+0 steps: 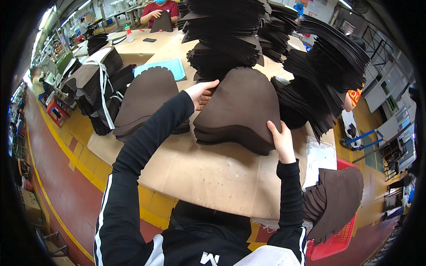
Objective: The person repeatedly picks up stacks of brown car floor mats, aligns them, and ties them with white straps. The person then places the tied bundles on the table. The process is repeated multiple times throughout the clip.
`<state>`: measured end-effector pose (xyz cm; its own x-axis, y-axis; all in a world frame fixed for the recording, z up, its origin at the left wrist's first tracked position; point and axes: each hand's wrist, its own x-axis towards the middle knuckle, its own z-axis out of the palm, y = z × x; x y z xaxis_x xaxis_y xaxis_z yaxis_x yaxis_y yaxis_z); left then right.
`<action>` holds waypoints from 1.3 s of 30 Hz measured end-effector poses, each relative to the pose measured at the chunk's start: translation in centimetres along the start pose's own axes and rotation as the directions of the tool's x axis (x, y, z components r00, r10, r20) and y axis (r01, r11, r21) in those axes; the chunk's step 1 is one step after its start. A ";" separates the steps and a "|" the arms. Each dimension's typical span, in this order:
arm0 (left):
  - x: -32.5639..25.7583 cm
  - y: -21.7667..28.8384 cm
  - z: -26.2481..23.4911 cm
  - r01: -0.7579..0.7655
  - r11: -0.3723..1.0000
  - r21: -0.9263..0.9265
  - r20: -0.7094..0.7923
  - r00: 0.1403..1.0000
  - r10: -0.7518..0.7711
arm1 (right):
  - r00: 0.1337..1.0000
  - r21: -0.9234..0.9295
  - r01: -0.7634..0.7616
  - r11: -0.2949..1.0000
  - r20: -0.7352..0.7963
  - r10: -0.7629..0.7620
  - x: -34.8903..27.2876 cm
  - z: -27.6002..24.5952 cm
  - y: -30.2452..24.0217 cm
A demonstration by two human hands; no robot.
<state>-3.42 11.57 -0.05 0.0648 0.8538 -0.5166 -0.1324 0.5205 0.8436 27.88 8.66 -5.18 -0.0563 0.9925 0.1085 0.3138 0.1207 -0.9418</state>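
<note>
A thick stack of dark brown cut panels (239,104), leather-like with a notched, rounded top, sits in front of me on the table. Beside its upper left edge is my left hand (199,95), thumb and fingers stretched out and apart. My right hand (282,141) grips the lower right edge, thumb on the top panel and the other fingers partly hidden along the side. Left of this, partly behind my left forearm, lies a second stack of similar brown panels (148,95).
Tall dark stacks (224,35) rise at the back, with leaning ones (328,66) at right. Tied bundles (95,84) stand at left near a light blue sheet (166,68). A red crate (333,248) with brown panels is at lower right. A person (159,11) works across the table (195,173).
</note>
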 end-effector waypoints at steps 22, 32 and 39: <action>-2.5 -3.2 -3.3 -0.150 0.815 0.559 0.047 0.988 0.150 | 0.992 -0.005 0.111 0.994 -0.059 -0.111 -0.1 0.5 1.4; -0.8 -1.5 -2.2 0.040 0.962 0.271 0.093 0.993 -0.067 | 0.994 0.001 0.089 0.996 -0.062 -0.089 -0.4 0.5 0.7; -0.7 0.2 -0.5 0.108 0.992 0.066 0.251 0.960 -0.121 | 0.991 -0.012 0.092 0.996 -0.096 -0.093 -0.1 0.6 1.8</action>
<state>-4.02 11.07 0.38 0.3266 0.7601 -0.5617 -0.0593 0.6096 0.7905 27.92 8.79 -7.10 0.0061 0.9743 0.2252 0.3185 0.2116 -0.9240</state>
